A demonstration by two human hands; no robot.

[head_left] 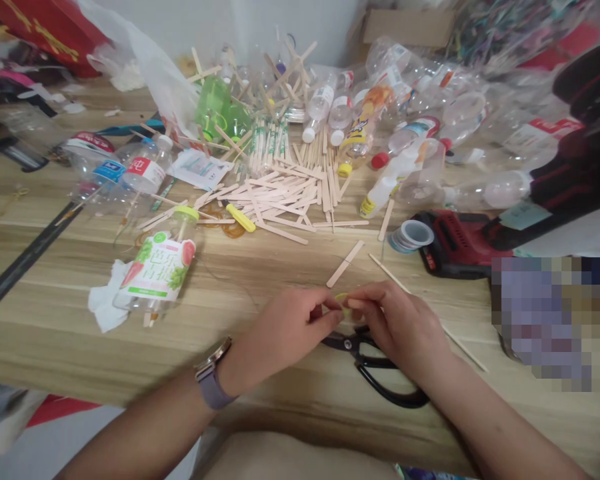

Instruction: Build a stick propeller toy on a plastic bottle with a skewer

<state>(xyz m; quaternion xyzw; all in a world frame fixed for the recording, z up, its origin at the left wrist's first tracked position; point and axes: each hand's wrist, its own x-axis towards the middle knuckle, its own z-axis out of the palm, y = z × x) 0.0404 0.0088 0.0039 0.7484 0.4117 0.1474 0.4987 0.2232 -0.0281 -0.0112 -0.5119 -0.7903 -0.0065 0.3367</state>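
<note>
My left hand [300, 327], with a watch [215, 373] on its wrist, has its fingers pinched together. My right hand [403, 327] is just beside it, fingers also closed. Between the fingertips shows a thin yellow-green rubber band [344, 300], partly hidden by the fingers. Under the right hand lies a pair of black-handled scissors [393, 393], blades pointing left. A flat wooden craft stick [345, 264] rests just beyond the fingertips. One thin wooden skewer [467, 350] passes beneath the right wrist.
Craft sticks [285, 193] are heaped at the middle back, near a yellow-handled cutter [241, 218]. Plastic bottles [325, 107] crowd the back right. A labelled bottle [160, 267] stands at left on tissue [103, 300]. At right are a tape roll [413, 237] and a red-black power tool [460, 243].
</note>
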